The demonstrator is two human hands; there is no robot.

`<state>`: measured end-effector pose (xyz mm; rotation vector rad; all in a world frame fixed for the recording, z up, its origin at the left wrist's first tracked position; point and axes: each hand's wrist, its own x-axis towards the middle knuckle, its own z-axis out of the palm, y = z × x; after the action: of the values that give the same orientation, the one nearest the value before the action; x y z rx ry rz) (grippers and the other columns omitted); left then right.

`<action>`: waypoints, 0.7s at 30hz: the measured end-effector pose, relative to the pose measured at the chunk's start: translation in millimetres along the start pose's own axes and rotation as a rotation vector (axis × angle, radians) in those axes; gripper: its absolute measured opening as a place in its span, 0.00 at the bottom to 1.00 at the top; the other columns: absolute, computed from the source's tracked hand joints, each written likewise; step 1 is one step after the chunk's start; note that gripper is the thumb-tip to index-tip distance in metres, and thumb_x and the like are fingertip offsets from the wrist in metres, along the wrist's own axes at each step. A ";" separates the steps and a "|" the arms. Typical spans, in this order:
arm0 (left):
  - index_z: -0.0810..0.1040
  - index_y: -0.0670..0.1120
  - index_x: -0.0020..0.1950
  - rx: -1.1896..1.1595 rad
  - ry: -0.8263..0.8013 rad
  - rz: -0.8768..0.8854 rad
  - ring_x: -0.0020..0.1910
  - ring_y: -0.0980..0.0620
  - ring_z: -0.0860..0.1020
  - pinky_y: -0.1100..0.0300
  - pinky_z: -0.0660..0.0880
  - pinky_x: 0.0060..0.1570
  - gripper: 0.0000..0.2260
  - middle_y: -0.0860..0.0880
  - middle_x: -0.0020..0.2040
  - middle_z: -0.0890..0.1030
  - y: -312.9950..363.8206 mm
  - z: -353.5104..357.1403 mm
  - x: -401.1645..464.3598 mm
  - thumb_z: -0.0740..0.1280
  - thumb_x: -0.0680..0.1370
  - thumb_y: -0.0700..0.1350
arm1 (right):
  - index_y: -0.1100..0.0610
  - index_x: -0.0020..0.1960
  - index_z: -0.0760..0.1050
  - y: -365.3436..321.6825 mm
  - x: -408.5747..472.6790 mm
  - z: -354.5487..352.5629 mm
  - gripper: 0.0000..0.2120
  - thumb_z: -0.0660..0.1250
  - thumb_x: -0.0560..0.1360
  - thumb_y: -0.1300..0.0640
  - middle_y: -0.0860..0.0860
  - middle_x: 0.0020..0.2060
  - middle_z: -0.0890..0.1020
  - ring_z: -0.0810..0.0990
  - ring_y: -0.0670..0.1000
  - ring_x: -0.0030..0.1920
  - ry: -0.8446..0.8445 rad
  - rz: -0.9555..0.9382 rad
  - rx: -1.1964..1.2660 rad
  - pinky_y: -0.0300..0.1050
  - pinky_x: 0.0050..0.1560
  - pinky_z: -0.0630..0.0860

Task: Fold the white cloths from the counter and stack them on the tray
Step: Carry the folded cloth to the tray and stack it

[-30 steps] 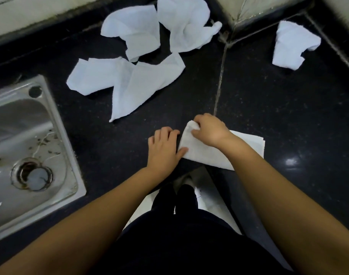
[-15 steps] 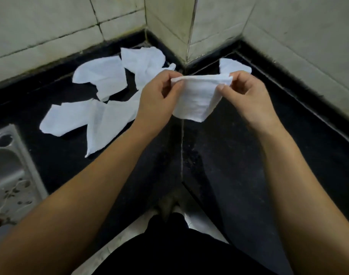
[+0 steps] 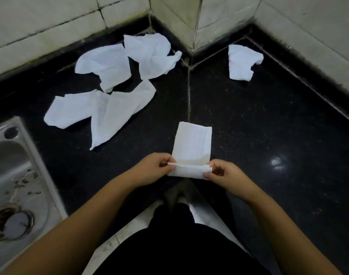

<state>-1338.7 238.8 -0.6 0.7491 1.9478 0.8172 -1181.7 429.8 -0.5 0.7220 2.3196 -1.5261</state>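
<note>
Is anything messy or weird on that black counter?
Yes. Crumpled white cloths lie loose on the counter, another sits alone in the far corner, and the sink has dirty bits around its drain. No tray is in view.

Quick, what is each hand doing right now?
Left hand: pinching the near left corner of the folded white cloth.
Right hand: pinching the near right corner of the same cloth.
</note>
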 end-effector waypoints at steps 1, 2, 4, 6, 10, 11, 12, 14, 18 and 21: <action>0.80 0.46 0.48 -0.003 0.008 0.003 0.48 0.51 0.81 0.59 0.76 0.52 0.05 0.47 0.47 0.83 2.5 -3.2 5.2 0.65 0.78 0.43 | 0.55 0.42 0.76 -1.6 3.5 -3.3 0.03 0.68 0.74 0.56 0.48 0.37 0.79 0.77 0.46 0.40 0.024 -0.001 0.007 0.45 0.46 0.74; 0.80 0.46 0.48 -0.002 0.021 0.012 0.47 0.51 0.81 0.58 0.75 0.51 0.05 0.46 0.47 0.83 6.5 -6.7 11.3 0.65 0.78 0.43 | 0.55 0.41 0.75 -3.9 8.2 -7.3 0.05 0.68 0.74 0.55 0.48 0.36 0.77 0.74 0.46 0.38 0.060 0.001 0.018 0.44 0.44 0.72; 0.80 0.47 0.47 0.002 0.069 0.047 0.44 0.53 0.78 0.58 0.73 0.50 0.04 0.44 0.46 0.82 17.6 -14.1 27.6 0.65 0.78 0.42 | 0.55 0.42 0.76 -10.2 20.5 -16.5 0.05 0.67 0.75 0.56 0.48 0.34 0.73 0.71 0.45 0.37 0.143 0.014 0.052 0.41 0.42 0.68; 0.79 0.48 0.47 0.031 0.129 0.066 0.45 0.55 0.77 0.59 0.72 0.49 0.04 0.48 0.45 0.81 29.7 -21.4 48.3 0.65 0.78 0.43 | 0.56 0.41 0.76 -15.3 37.1 -24.8 0.06 0.66 0.76 0.56 0.49 0.34 0.73 0.70 0.46 0.37 0.226 0.036 0.037 0.41 0.41 0.68; 0.77 0.50 0.46 0.145 0.259 0.025 0.43 0.55 0.74 0.64 0.68 0.39 0.03 0.53 0.42 0.77 41.5 -29.7 91.4 0.64 0.78 0.44 | 0.55 0.44 0.75 -21.5 74.0 -32.4 0.04 0.64 0.77 0.56 0.47 0.34 0.74 0.72 0.48 0.39 0.344 0.122 -0.024 0.39 0.37 0.68; 0.76 0.50 0.45 0.173 0.274 0.016 0.42 0.55 0.74 0.65 0.68 0.38 0.03 0.53 0.42 0.76 40.6 -30.0 99.8 0.63 0.78 0.44 | 0.54 0.47 0.76 -23.8 81.3 -32.1 0.03 0.64 0.77 0.56 0.46 0.35 0.74 0.73 0.47 0.40 0.365 0.139 -0.034 0.39 0.37 0.67; 0.75 0.49 0.45 0.209 0.282 0.007 0.43 0.54 0.73 0.64 0.68 0.39 0.03 0.52 0.43 0.76 38.8 -29.4 106.9 0.63 0.78 0.44 | 0.55 0.50 0.76 -25.0 87.6 -31.3 0.04 0.63 0.77 0.56 0.46 0.36 0.75 0.73 0.47 0.41 0.387 0.153 -0.036 0.39 0.39 0.67; 0.75 0.47 0.47 0.298 0.289 -0.007 0.44 0.52 0.73 0.60 0.70 0.45 0.03 0.49 0.46 0.75 32.5 -26.6 115.0 0.63 0.78 0.43 | 0.57 0.53 0.76 -27.2 96.3 -29.1 0.07 0.63 0.78 0.56 0.48 0.40 0.75 0.74 0.49 0.43 0.416 0.179 -0.042 0.41 0.44 0.69; 0.73 0.44 0.54 0.358 0.376 0.010 0.51 0.47 0.74 0.51 0.72 0.52 0.08 0.47 0.48 0.74 22.3 -17.3 114.6 0.64 0.77 0.45 | 0.57 0.55 0.73 -25.8 101.7 -21.0 0.08 0.61 0.78 0.56 0.52 0.45 0.77 0.75 0.52 0.46 0.449 0.204 -0.124 0.49 0.48 0.75; 0.69 0.45 0.63 0.391 0.485 -0.006 0.58 0.46 0.71 0.50 0.69 0.59 0.17 0.45 0.58 0.73 20.9 -7.8 103.3 0.64 0.77 0.50 | 0.55 0.64 0.68 -22.2 97.9 -13.9 0.15 0.62 0.78 0.54 0.54 0.58 0.74 0.74 0.54 0.55 0.511 0.183 -0.233 0.51 0.49 0.74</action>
<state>-1387.1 327.7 -31.1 0.8223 2.5922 0.6608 -1275.2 460.4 -24.6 1.3412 2.6270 -1.0556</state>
